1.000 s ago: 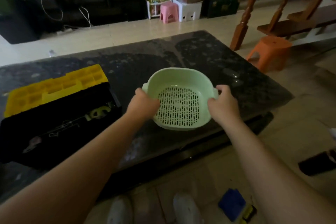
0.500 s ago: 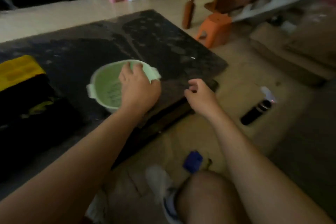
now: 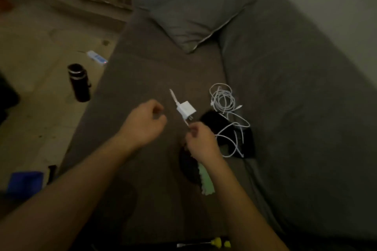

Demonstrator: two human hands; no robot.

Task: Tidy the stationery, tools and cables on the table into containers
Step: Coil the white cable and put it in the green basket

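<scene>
The right hand (image 3: 201, 141) hangs over the middle of the sofa seat (image 3: 142, 79), thumb and forefinger closed in a pinch on the near end of a thin white lead (image 3: 175, 99). The lead runs from that pinch up and away along the left side of a white charger (image 3: 186, 110), which lies on the seat just beyond the fingertips, prongs pointing back at them. The other fingers are curled under; the blur hides how they lie.

The left hand (image 3: 145, 123) is just left of the charger, apart from it, its fingers loosely curled with nothing seen in them.

Right of the charger, toward the seat's back edge, lies a loose coil (image 3: 223, 100) of white cable, its strands trailing over a black object (image 3: 216, 124) just beside the right hand. A second dark thing (image 3: 189, 167) and a pale green strip (image 3: 206, 181) lie partly under the right wrist. A cushion (image 3: 189, 6) sits at the far end of the seat. On the floor off the seat's left edge stands a black flask (image 3: 78, 82).
</scene>
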